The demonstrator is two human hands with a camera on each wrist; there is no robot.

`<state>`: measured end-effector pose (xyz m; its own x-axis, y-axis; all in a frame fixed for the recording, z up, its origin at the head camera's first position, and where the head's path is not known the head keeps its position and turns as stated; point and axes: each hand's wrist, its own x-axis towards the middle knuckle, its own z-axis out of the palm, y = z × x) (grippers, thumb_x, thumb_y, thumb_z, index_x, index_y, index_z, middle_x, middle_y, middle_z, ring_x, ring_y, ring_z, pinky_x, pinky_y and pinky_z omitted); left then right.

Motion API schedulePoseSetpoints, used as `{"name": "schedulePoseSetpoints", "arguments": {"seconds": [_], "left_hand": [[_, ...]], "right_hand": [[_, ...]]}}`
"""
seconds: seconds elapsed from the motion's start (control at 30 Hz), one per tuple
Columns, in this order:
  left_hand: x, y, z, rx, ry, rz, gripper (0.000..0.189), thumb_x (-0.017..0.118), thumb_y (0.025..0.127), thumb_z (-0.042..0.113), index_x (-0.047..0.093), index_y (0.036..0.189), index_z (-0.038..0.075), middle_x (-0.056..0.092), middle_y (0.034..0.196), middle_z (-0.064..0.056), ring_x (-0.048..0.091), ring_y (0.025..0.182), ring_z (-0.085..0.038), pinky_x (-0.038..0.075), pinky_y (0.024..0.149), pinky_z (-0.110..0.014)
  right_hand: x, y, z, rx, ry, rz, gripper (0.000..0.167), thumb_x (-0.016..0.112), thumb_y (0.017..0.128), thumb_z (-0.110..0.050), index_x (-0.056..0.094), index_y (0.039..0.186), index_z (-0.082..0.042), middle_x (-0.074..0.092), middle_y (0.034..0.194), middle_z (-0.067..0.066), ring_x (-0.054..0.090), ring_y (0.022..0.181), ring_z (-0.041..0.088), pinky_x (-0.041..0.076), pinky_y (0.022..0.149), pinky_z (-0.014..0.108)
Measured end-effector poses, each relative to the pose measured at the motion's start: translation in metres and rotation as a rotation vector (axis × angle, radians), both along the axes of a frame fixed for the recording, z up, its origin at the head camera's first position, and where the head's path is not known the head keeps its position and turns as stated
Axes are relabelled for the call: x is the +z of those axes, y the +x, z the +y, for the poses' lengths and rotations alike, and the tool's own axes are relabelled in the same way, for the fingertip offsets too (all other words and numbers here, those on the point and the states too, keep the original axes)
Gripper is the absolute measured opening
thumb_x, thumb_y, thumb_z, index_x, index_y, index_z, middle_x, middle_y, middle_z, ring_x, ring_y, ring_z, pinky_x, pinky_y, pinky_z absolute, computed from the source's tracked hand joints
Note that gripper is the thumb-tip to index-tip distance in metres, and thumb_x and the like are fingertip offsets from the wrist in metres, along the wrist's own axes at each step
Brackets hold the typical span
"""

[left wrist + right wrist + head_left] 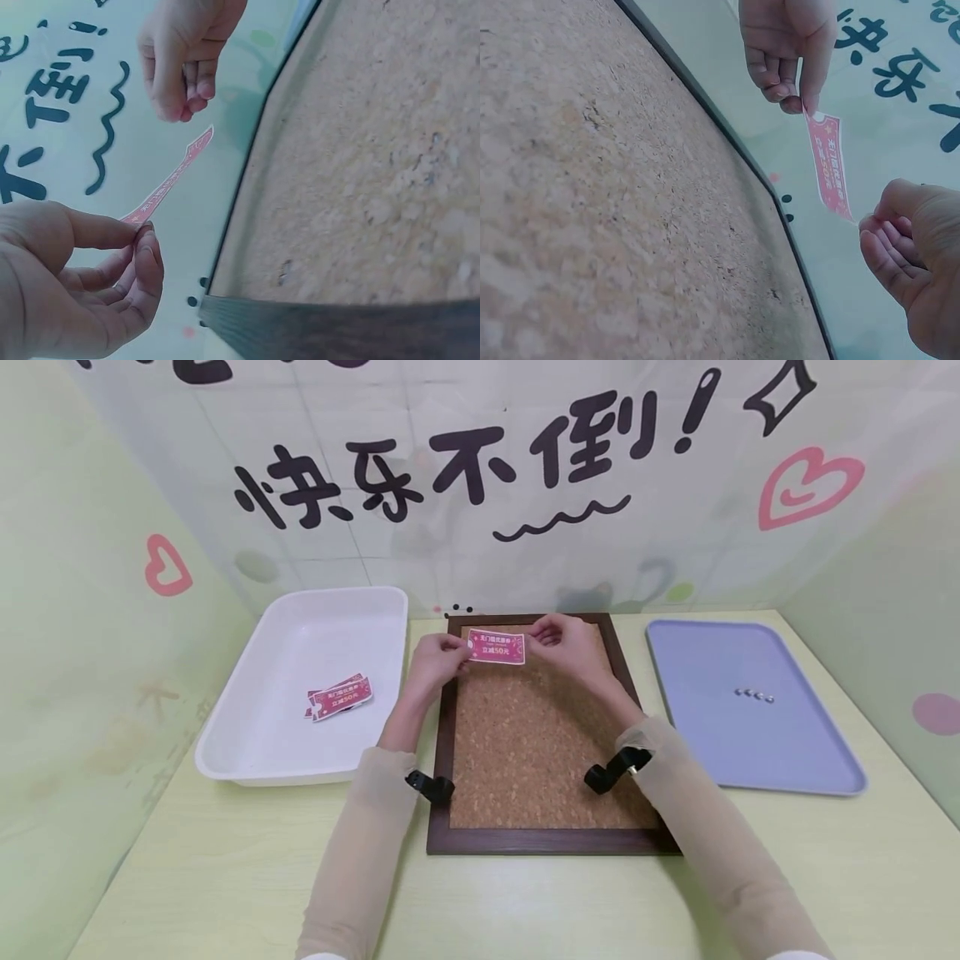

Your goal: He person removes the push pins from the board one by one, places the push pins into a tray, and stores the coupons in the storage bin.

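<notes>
A pink paper coupon (497, 647) with a white border hangs over the upper part of a cork board (547, 743) in a dark wooden frame. My left hand (438, 660) pinches its left end between thumb and fingertips; in the left wrist view the coupon (169, 180) shows nearly edge-on. At the other end, my right hand (562, 643) has its fingers curled and fingertips close to the coupon's corner. In the right wrist view those fingertips overlap the corner, while the left wrist view shows a small gap there; I cannot tell whether they grip it.
To the left stands a white tray (300, 610) with several more pink coupons (341, 697) in a small overlapping pile. A blue-purple tray (750, 743) at the right carries several small silvery pieces (753, 695). Behind the board rises a wall (450, 560) with dark lettering.
</notes>
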<state>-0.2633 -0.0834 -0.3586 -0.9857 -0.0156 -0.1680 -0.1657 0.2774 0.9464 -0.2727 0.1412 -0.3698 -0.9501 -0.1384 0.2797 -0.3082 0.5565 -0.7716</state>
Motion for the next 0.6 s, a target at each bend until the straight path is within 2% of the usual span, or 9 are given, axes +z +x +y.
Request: {"name": "schedulePoseSetpoints", "arguments": {"seconds": [0.13, 0.33, 0.6], "left_hand": [[0.008, 0.009, -0.006, -0.016, 0.012, 0.043, 0.024, 0.061, 0.100, 0.006, 0.063, 0.118, -0.009, 0.065, 0.104, -0.023, 0.066, 0.100, -0.039, 0.055, 0.091, -0.046], [0.020, 0.020, -0.017, -0.044, 0.039, 0.084, 0.023, 0.062, 0.099, 0.006, 0.063, 0.116, -0.010, 0.065, 0.104, -0.024, 0.063, 0.077, -0.017, 0.054, 0.092, -0.047], [0.028, 0.032, -0.039, -0.040, 0.009, 0.112, 0.025, 0.062, 0.100, 0.008, 0.064, 0.118, -0.009, 0.064, 0.099, -0.014, 0.062, 0.074, -0.013, 0.055, 0.073, -0.023]], "right_hand": [[0.006, 0.010, 0.008, 0.018, 0.010, 0.067, 0.012, 0.072, 0.090, -0.006, 0.071, 0.099, 0.003, 0.071, 0.093, 0.015, 0.068, 0.084, 0.024, 0.056, 0.074, 0.030], [0.012, 0.023, 0.022, 0.057, 0.014, 0.130, 0.011, 0.070, 0.092, -0.002, 0.073, 0.101, 0.003, 0.073, 0.094, 0.015, 0.069, 0.083, 0.023, 0.054, 0.071, 0.019], [0.010, 0.036, 0.051, 0.045, 0.020, 0.173, 0.010, 0.069, 0.093, -0.002, 0.073, 0.101, 0.003, 0.073, 0.093, 0.016, 0.069, 0.082, 0.026, 0.050, 0.069, 0.012]]}}
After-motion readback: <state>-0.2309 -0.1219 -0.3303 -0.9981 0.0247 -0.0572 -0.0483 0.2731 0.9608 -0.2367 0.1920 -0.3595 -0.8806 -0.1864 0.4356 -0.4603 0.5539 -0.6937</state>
